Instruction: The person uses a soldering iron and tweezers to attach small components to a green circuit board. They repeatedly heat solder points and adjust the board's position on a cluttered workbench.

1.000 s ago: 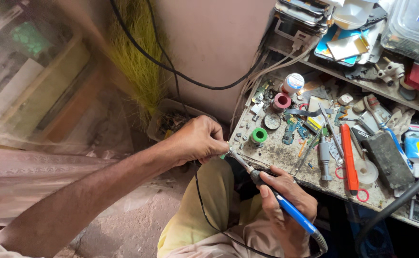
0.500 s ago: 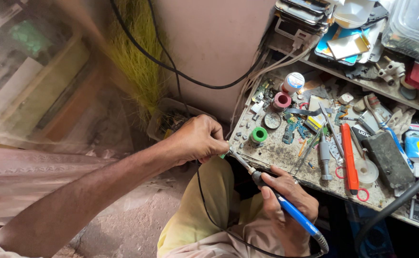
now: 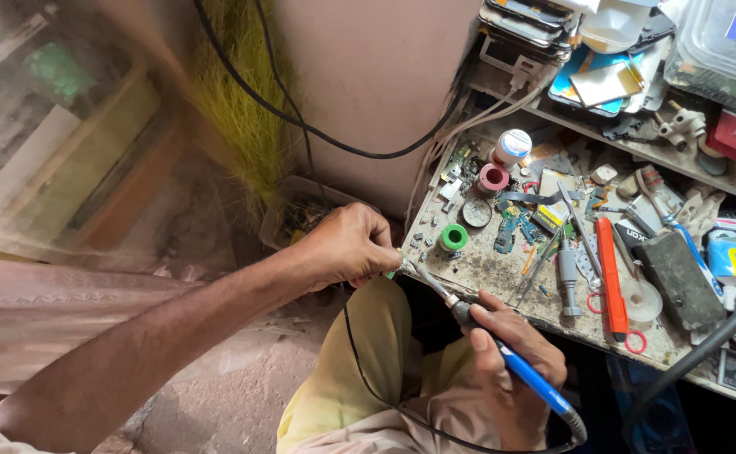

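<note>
My right hand (image 3: 507,361) grips a blue-handled soldering iron (image 3: 519,370) like a pen. Its metal tip (image 3: 414,271) points up and left toward my left hand. My left hand (image 3: 347,245) is closed at the near left corner of the workbench (image 3: 490,269), pinching something small against the bench edge; the thing itself is hidden by the fingers. The iron's tip almost touches those fingertips. A thin black cord (image 3: 360,370) runs down over my knee in yellow-green trousers (image 3: 347,395).
On the cluttered bench lie a green solder spool (image 3: 453,238), a pink spool (image 3: 492,177), a white jar (image 3: 514,145), a screwdriver (image 3: 569,277), orange-handled scissors (image 3: 610,282), circuit boards and tweezers. A shelf (image 3: 637,134) above holds phones and boxes. Black cables (image 3: 301,126) hang on the wall.
</note>
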